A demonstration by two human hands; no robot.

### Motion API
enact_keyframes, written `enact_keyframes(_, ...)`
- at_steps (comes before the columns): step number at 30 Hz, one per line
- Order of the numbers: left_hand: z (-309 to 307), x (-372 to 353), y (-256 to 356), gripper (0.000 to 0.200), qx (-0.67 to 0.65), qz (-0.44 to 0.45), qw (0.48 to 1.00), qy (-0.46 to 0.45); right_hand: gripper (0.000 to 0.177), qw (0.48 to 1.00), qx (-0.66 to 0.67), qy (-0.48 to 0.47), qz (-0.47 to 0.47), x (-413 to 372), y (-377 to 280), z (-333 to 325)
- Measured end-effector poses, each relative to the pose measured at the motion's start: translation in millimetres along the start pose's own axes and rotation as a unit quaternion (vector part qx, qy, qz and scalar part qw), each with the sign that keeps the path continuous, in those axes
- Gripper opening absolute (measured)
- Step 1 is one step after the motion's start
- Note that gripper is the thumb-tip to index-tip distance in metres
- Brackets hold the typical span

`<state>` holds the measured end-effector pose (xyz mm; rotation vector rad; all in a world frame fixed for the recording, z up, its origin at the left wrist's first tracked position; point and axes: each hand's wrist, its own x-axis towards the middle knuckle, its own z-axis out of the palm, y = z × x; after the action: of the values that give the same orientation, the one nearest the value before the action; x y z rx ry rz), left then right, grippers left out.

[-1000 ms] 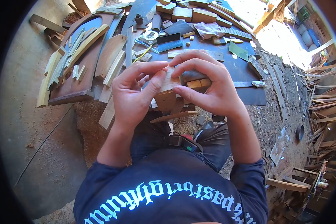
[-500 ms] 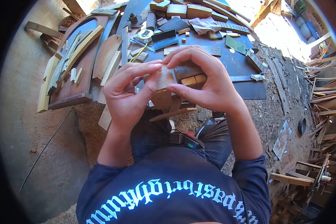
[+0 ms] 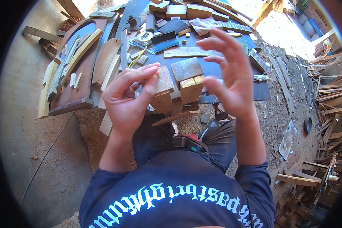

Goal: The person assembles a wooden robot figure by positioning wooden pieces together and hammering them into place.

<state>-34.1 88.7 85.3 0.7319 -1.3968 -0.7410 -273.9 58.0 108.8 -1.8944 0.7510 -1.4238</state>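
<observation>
My left hand [image 3: 131,91] is closed in a pinch, thumb against fingertips, beside the upper end of a pale wooden block [image 3: 164,80]. Whatever lies between those fingertips is too small to make out. Open and blurred by motion, my right hand [image 3: 211,59] has its fingers apart, with nothing visible in it. Left of that hand stands a second wooden block [image 3: 187,70] with a grey-brown top and a split light edge. A thin curved wood strip [image 3: 176,118] lies below the two blocks.
The dark worktable [image 3: 254,91] bears many wood offcuts, a tape roll [image 3: 144,36], a black tray [image 3: 165,41] and a cloth [image 3: 206,26]. An arched wooden frame [image 3: 74,89] stands at left. Wood scraps [image 3: 332,102] are piled at right.
My right hand has moved away from my left, up and to the right, and its fingers have spread. The second block now shows. My left hand stays pinched and has barely shifted.
</observation>
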Motion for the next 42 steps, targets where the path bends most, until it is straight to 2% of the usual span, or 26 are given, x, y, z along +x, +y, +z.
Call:
enact_keyframes(4, -0.4, -1.8, 1.7, 0.022, 0.005, 0.008, 1.0, -0.001, 0.062, 0.995, -0.003, 0.099, -0.023, -4.0, 6.4, -42.3)
enact_keyframes(7, 1.3, -3.5, 4.3, 0.021, 0.014, 0.015, 1.0, -0.004, 0.044, 0.982, -0.091, 0.163, 0.006, -9.5, 9.9, -75.8)
enact_keyframes(11, 3.4, -8.0, 5.8, 0.021, 0.025, 0.016, 1.0, -0.003, 0.022, 0.944, -0.269, 0.178, 0.073, -17.9, 25.2, -109.1)
enact_keyframes(14, 4.8, -9.1, 9.0, 0.022, 0.044, 0.024, 0.999, -0.007, 0.019, 0.894, -0.424, 0.114, 0.09, -18.9, 33.4, -119.9)
enact_keyframes(15, 5.2, -9.1, 10.0, 0.022, 0.05, 0.027, 0.998, -0.008, 0.019, 0.878, -0.465, 0.085, 0.07, -19.6, 40.1, -125.1)
enact_keyframes(19, 5.1, -12.0, 8.8, 0.023, 0.053, 0.033, 0.998, -0.008, 0.022, 0.827, -0.553, 0.044, 0.088, -22.8, 65.0, -155.1)
enact_keyframes(22, 6.6, -13.6, 11.1, 0.023, 0.06, 0.039, 0.997, -0.005, 0.025, 0.783, -0.598, 0.063, 0.159, -30.4, 80.0, -190.1)
enact_keyframes(26, 7.0, -14.7, 11.8, 0.024, 0.06, 0.038, 0.997, -0.005, 0.031, 0.777, -0.543, 0.018, 0.318, -31.2, 73.4, -207.3)
enact_keyframes(29, 7.0, -14.1, 9.9, 0.024, 0.062, 0.039, 0.997, -0.003, 0.033, 0.772, -0.562, -0.004, 0.297, -32.6, 78.4, -211.0)
enact_keyframes(32, 6.9, -13.5, 9.4, 0.024, 0.065, 0.042, 0.997, -0.002, 0.035, 0.794, -0.553, -0.023, 0.252, -27.9, 88.2, -216.0)
enact_keyframes(35, 7.1, -13.5, 10.3, 0.024, 0.068, 0.044, 0.997, -0.002, 0.039, 0.789, -0.556, -0.058, 0.255, -16.7, 95.8, -217.5)
enact_keyframes(38, 7.7, -15.1, 11.8, 0.024, 0.073, 0.044, 0.996, -0.002, 0.044, 0.786, -0.534, -0.09, 0.299, -9.1, 105.1, -213.8)
enact_keyframes(42, 8.1, -16.3, 11.1, 0.025, 0.066, 0.054, 0.996, -0.004, 0.046, 0.783, -0.532, -0.085, 0.311, -7.6, 119.2, -217.1)
